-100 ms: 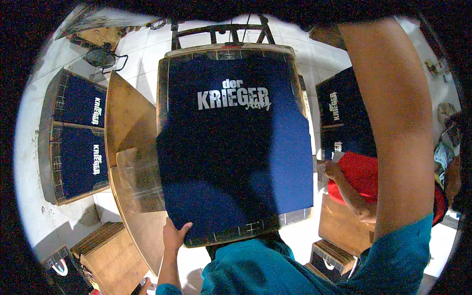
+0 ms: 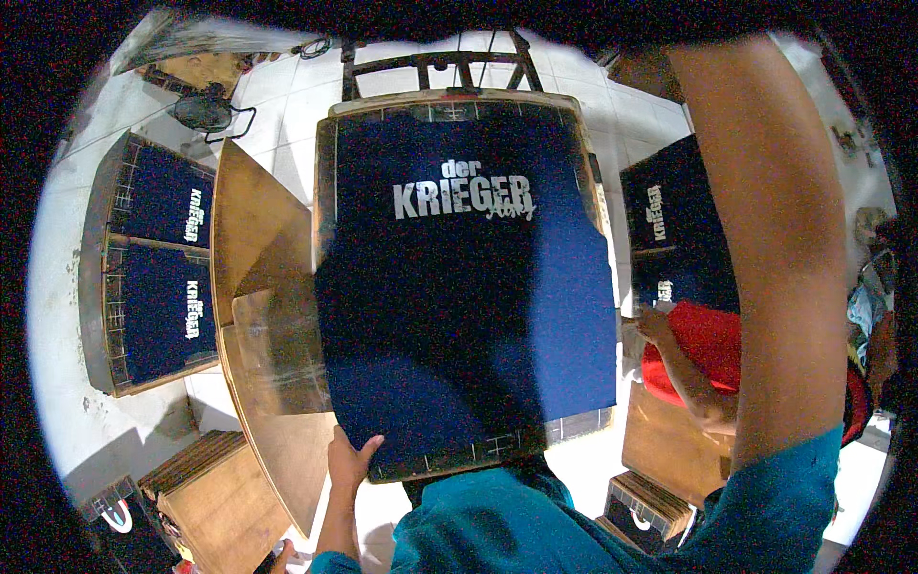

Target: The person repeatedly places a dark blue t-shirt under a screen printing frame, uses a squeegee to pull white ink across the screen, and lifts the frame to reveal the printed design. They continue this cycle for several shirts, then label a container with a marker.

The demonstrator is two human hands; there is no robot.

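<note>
A board [image 2: 464, 474] in front of me bears a dark navy fabric piece [image 2: 430, 306] with white printed lettering near its far end. My left hand [image 2: 350, 457] grips the board's lower left corner, thumb on top at the fabric and fingers round the edge. My bare right arm rises along the right side of the view; my right hand is out of sight beyond the top edge.
More printed navy pieces on boards stand left [image 2: 163, 316] and right [image 2: 681, 191]. A curved wooden panel [image 2: 287, 459] is left of my board, a fan [image 2: 199, 113] behind it. A metal frame [image 2: 430, 59] is beyond. Wooden stacks lie below. A person in red [image 2: 698, 354] works at right.
The board, my left hand and the surroundings appear shifted slightly to the right in the picture. My left hand keeps the same grip on the board.
</note>
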